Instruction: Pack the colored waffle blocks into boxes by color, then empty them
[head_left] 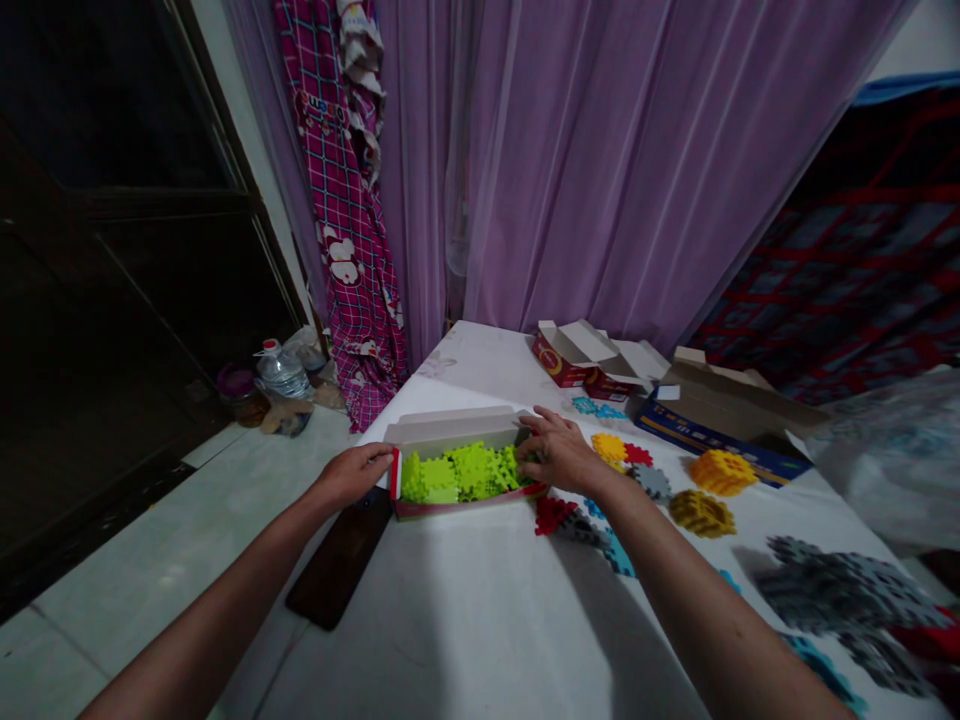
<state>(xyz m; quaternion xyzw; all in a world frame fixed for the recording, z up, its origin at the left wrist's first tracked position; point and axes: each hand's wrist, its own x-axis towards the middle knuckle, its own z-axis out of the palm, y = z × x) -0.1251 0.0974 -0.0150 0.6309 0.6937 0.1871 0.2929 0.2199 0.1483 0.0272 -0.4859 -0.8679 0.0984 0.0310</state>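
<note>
You have a dark phone on the bench, lower left of centre; mid-frame, your left hand holds the left end of the box of green pieces; your right hand curls over its right end, grip unclear; beyond, right of centre, sits a blue carton.

Right end of box partly hidden by right hand; grey pieces blurred.

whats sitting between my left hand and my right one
In the head view, an open box filled with bright green toothed pieces lies between your left hand and your right hand.
</note>
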